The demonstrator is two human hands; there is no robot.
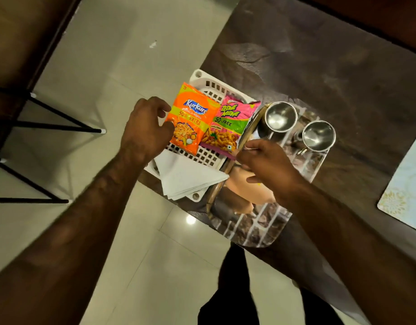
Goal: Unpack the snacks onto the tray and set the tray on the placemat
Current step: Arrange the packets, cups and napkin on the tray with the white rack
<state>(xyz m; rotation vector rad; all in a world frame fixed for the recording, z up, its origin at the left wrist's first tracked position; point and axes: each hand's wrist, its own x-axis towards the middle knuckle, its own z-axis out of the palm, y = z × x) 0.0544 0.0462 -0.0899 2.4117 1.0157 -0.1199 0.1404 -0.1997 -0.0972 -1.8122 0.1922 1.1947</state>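
Reaching over the table corner [216, 52] with both forearms outstretched, pinching the orange Kurkure packet [192, 118] by its edge in the curled left hand [146, 127] and the pink Tedhe Medhe packet [228, 127] by its lower corner in the right hand [265, 165], both atop the white basket [209, 87] just beside the printed tray [261, 228].

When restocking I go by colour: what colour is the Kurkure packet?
Orange; the Kurkure packet shows best in the head view.

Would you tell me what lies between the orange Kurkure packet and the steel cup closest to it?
The pink Tedhe Medhe packet and the tray's wooden rim, seen in the head view.
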